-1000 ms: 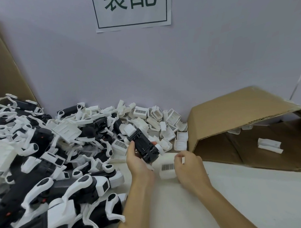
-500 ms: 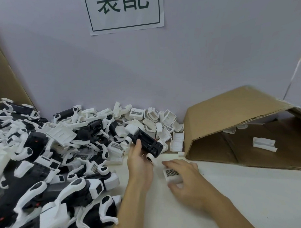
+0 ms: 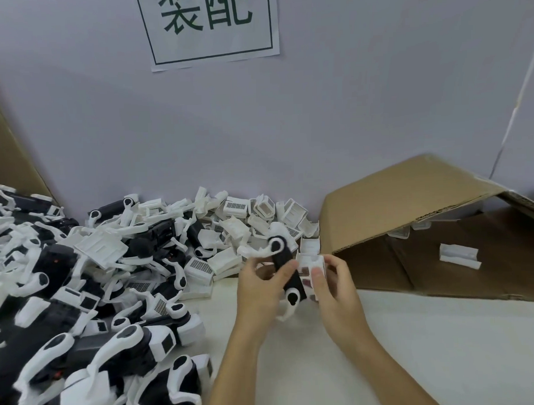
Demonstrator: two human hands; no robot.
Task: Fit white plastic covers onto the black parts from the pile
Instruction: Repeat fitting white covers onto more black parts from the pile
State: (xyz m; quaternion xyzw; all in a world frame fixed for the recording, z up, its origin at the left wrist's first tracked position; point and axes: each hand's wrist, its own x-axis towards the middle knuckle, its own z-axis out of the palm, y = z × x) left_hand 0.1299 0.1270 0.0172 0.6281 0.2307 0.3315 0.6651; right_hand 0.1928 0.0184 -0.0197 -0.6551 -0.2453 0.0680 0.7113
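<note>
My left hand grips a black part with white arms at both ends, held above the white table in front of me. My right hand holds a white plastic cover pressed against the right side of that black part. A big pile of black parts with white arms fills the left of the table. Loose white covers, some with barcode labels, lie heaped against the wall behind my hands.
An open cardboard box lies on its side at the right, with a white piece inside it. A sign with green characters hangs on the grey wall. Brown cardboard stands at the far left. The white table stretches to the right.
My right hand has lifted the white cover off the table and brought it against the black part. My left hand has turned the black part more upright and moved it right.
</note>
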